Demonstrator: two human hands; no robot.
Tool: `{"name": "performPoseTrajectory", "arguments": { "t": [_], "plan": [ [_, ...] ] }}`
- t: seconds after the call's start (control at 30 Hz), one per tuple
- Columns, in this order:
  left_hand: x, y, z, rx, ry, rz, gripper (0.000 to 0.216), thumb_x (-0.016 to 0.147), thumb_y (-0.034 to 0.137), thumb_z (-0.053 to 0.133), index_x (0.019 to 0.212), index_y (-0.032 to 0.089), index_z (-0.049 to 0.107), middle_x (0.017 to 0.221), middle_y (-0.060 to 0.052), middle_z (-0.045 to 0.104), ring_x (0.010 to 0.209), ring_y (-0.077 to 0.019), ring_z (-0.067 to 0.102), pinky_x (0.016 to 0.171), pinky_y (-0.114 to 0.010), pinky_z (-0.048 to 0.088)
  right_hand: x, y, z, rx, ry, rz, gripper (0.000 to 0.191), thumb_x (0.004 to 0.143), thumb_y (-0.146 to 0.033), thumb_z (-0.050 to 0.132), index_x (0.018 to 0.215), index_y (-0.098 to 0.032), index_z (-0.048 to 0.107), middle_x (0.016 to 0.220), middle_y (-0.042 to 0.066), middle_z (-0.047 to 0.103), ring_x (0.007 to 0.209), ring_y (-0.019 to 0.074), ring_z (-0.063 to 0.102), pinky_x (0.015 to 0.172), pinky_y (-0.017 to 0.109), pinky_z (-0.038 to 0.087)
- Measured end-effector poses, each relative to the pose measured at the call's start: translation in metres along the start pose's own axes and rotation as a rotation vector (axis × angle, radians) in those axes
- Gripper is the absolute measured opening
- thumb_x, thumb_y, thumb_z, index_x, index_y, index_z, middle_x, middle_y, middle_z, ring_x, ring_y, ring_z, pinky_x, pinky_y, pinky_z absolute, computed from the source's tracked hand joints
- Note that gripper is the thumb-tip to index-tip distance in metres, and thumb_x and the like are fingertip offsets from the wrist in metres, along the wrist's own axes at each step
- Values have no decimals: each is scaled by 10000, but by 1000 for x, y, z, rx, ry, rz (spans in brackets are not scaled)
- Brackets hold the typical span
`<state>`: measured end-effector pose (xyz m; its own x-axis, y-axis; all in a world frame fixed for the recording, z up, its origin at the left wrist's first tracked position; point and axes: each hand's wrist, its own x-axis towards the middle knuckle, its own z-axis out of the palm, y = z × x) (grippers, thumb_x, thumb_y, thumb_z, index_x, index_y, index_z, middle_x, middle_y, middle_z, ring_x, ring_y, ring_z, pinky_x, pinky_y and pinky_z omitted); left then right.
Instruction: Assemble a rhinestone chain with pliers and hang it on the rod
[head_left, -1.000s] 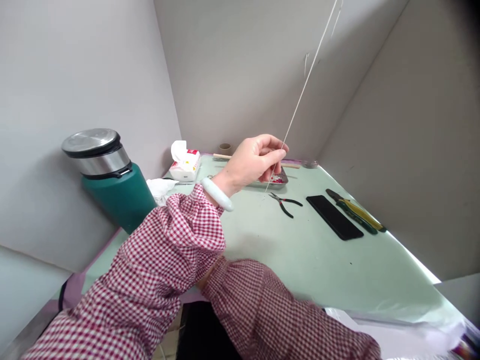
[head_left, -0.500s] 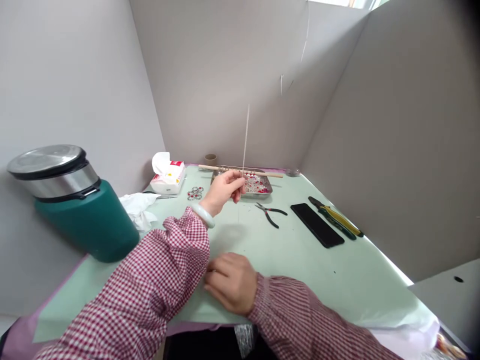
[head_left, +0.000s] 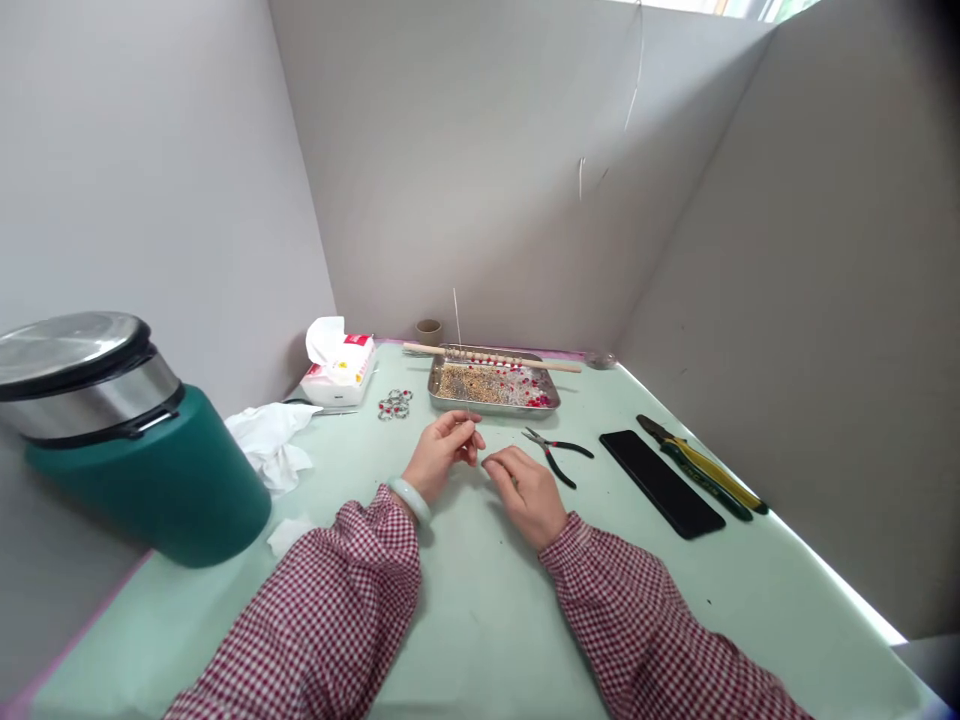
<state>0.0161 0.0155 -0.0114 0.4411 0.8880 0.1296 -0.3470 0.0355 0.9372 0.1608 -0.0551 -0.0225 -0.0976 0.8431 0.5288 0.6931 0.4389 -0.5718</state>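
My left hand (head_left: 442, 452), with a pale bangle (head_left: 411, 500) on its wrist, pinches a thin, pale wire-like strand (head_left: 457, 318) that stands up above the fingers. Close by on the right, my right hand (head_left: 529, 490) is closed, thumb and fingertips pressed together; what they hold is too small to make out. Beyond both hands lies a metal tray (head_left: 491, 408) of gold, clear and red beads. A wooden stick (head_left: 424, 350) with small red-beaded pieces on it rests across the tray. Several beaded rings (head_left: 395, 404) lie left of the tray.
Small pliers (head_left: 559, 455), a black phone (head_left: 660, 485) and yellow-green pliers (head_left: 705, 470) lie on the right. A large green flask (head_left: 157, 480), crumpled tissue (head_left: 274, 445) and a tissue pack (head_left: 341, 370) stand left. Grey panels (head_left: 465, 150) enclose the table.
My right hand has moved forward from the table's near edge to beside my left hand. The left hand has come lower and nearer, and the strand now leans left.
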Motion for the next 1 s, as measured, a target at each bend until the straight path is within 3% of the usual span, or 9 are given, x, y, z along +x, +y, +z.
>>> {"name": "performPoseTrajectory", "arguments": {
  "t": [0.17, 0.27, 0.6, 0.67, 0.77, 0.83, 1.0],
  "plan": [
    [0, -1, 0, -24, -18, -32, 276, 762, 321, 629, 956, 128, 591, 740, -17, 591, 565, -74, 506, 520, -203, 416, 7, -4, 17, 133, -98, 169, 317, 898, -289, 426, 634, -171, 556, 595, -4, 554, 575, 117, 507, 577, 230, 365],
    [2, -2, -2, -37, 4, -37, 263, 756, 322, 636, 923, 122, 604, 733, -11, 581, 543, -64, 497, 507, -198, 404, 6, -2, 19, 164, -125, 189, 339, 886, -267, 433, 574, -167, 522, 510, -29, 485, 503, 98, 460, 537, 219, 343],
    [4, -3, -5, -92, 57, -84, 267, 736, 313, 661, 909, 119, 598, 662, 7, 576, 433, -36, 443, 425, -175, 332, 0, -1, 8, 424, -311, 172, 352, 898, -257, 404, 586, -159, 536, 536, -26, 482, 507, 89, 446, 545, 214, 375],
    [4, -2, -5, -115, 45, -103, 262, 728, 309, 670, 894, 118, 603, 655, 13, 562, 442, -37, 445, 423, -174, 334, 0, 1, 8, 437, -234, 162, 331, 914, -267, 377, 659, -165, 562, 589, -14, 511, 544, 101, 472, 568, 224, 394],
    [2, -1, -3, -153, -3, -153, 259, 713, 302, 686, 873, 114, 608, 671, 7, 559, 460, -41, 449, 421, -175, 334, 3, 6, 7, 344, 25, 94, 182, 895, -241, 425, 883, -180, 596, 760, 23, 558, 668, 133, 517, 633, 255, 426],
    [0, -2, -1, -176, -45, -190, 240, 701, 293, 698, 833, 114, 608, 694, 4, 558, 473, -39, 451, 422, -175, 330, 5, 8, 6, 273, 124, 17, 160, 860, -202, 482, 984, -192, 583, 847, 41, 551, 713, 144, 519, 631, 264, 435],
    [-4, -5, 4, -212, -117, -270, 200, 712, 280, 693, 777, 116, 599, 596, 29, 498, 452, -35, 415, 409, -171, 280, 5, 9, 5, 191, 123, -120, 164, 831, -151, 516, 968, -204, 589, 848, 39, 529, 675, 135, 504, 604, 265, 449]
  ]
}}
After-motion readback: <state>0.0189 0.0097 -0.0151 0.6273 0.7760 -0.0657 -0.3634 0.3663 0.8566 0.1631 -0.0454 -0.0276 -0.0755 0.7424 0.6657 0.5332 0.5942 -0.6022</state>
